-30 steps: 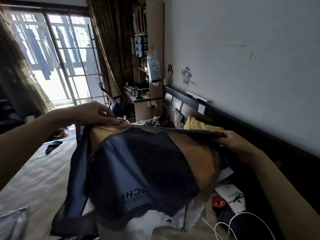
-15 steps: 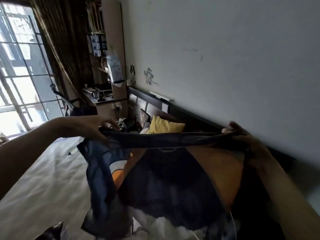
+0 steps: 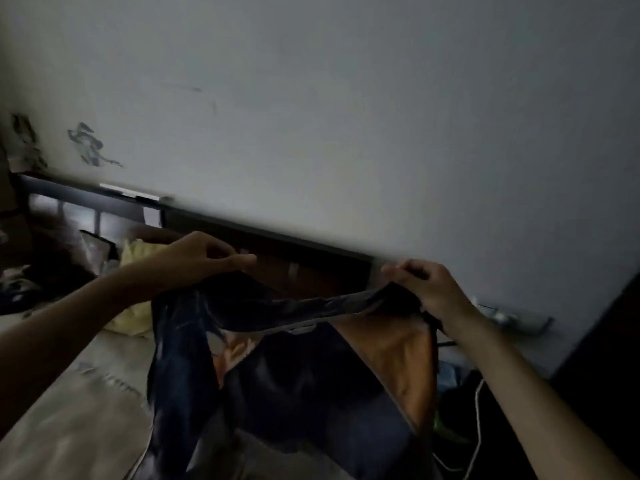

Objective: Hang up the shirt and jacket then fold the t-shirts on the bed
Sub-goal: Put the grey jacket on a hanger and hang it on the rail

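Both hands [image 3: 201, 261] [image 3: 429, 292] pinch the jacket's [image 3: 298, 382] top edge above the bed [image 3: 69, 410].

The whole view is dim and motion-blurred. The dark navy and orange fabric jacket [image 3: 294, 386] runs off the bottom edge, so its hem is cut off. Where the right hand [image 3: 427, 292] pinches it, its fingertips are buried in cloth. The pale yellow pillow [image 3: 138, 258] is half hidden behind the left forearm, and clutter at far left is too smeared to identify

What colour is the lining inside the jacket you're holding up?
Orange, inside the dark navy jacket; only the head view shows it.
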Available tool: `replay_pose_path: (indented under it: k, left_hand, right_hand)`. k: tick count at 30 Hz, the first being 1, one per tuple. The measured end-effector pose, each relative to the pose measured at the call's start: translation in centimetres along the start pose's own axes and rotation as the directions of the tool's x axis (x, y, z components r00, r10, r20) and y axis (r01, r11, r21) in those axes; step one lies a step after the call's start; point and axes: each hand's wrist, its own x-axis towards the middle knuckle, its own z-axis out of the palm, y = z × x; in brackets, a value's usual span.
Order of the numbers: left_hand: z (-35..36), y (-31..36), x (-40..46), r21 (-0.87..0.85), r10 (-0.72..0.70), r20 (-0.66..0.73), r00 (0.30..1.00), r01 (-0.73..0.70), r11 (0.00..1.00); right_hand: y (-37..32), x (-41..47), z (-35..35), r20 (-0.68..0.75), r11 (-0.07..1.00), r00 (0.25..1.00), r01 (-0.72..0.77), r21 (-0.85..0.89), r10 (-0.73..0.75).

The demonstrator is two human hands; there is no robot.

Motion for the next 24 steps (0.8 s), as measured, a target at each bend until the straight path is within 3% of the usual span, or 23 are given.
replay_pose_path:
  k: [5,10,15,20,24]
  left_hand:
    - [6.4,6.2,4.2,-0.069,0.146,0.170,0.975,-0.136,0.988]
    - [11.6,13.4,8.2,-0.272,0.271,0.286,0.919,-0.193,0.943]
    - [16.3,20.3,12.3,-0.545,0.389,0.426,0.817,-0.112,0.831]
    - [21.9,27.3,15.3,-0.691,0.526,0.387,0.757,-0.139,0.709]
    - [26.4,32.4,17.1,-0.767,0.655,0.405,0.638,-0.153,0.623]
  right_hand:
    - [0.7,-3.6,-5.9,-0.208,0.996,0.978,-0.040,-0.078,0.023]
    - [0.3,-7.1,-13.3,-0.409,0.996,0.912,-0.056,-0.075,0.020]
    - [-0.8,-10.5,-22.1,-0.641,0.995,0.767,-0.050,-0.081,-0.013]
    - [-3.4,-14.5,-29.1,-0.790,0.997,0.609,0.073,-0.036,-0.073]
    - [-4.3,-17.7,-32.6,-0.837,0.996,0.540,0.022,-0.085,-0.084]
